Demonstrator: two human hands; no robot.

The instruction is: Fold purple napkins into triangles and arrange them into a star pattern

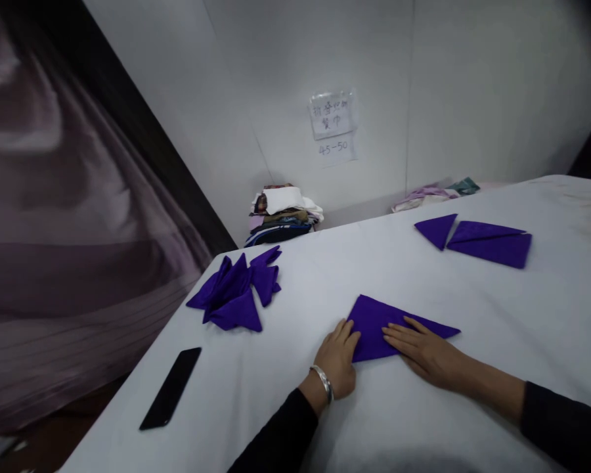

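Where both hands meet, a purple cloth lies flat on the white-covered worktop, its outline a triangle with one long tip pointing right. Left hand: fingers bent over the cloth's left edge; I can't make out whether it pinches the fabric or only presses on it. Right hand: flat, palm down, fingers extended over the middle of the cloth, gripping nothing.

Progress, judged from the lie of the fabric: this cloth already has its triangular shape, so at least one fold seems done. Whether the shape is complete can't be settled; both hands being on it suggests it is being creased or smoothed.

Farther off to the right lie a small purple triangle and, just beside it, a larger folded purple piece, both flat and untouched. To the left, a purple heap sits loose with corners sticking up; I can't tell if its pieces are finished or unworked, so the amount left is uncertain.

Nearer the worktop's left edge: a black slab, probably a phone. Beyond the far edge, a stack of mixed fabrics stands by the wall, below a handwritten paper sign.
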